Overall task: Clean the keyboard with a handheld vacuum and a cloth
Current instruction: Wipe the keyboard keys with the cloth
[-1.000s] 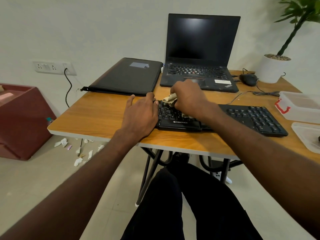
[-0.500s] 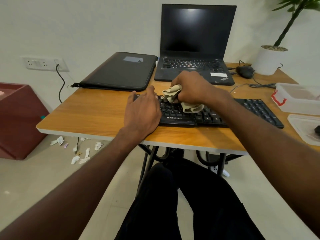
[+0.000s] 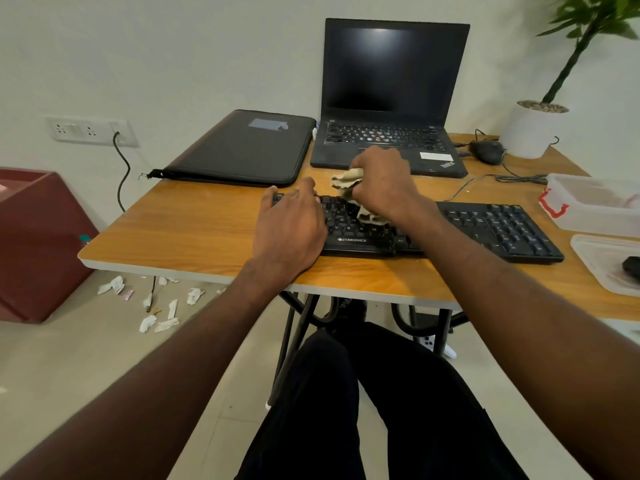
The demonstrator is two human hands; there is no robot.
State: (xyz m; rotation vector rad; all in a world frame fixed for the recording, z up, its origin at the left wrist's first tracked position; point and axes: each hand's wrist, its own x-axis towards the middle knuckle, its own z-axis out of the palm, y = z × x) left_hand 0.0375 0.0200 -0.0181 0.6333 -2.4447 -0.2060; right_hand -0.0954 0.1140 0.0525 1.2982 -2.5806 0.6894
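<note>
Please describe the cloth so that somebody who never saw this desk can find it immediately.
Start at the wooden desk and find the long black external keyboard near its front edge, before the open black laptop. Over the keyboard's left half, the right hand grips a crumpled beige cloth. It is the only soft, pale thing among the dark, hard devices.

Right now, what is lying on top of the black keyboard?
On the keyboard the left hand rests flat at its left end. The right hand presses a crumpled beige cloth onto the middle keys. The keys under both hands are covered.
</note>
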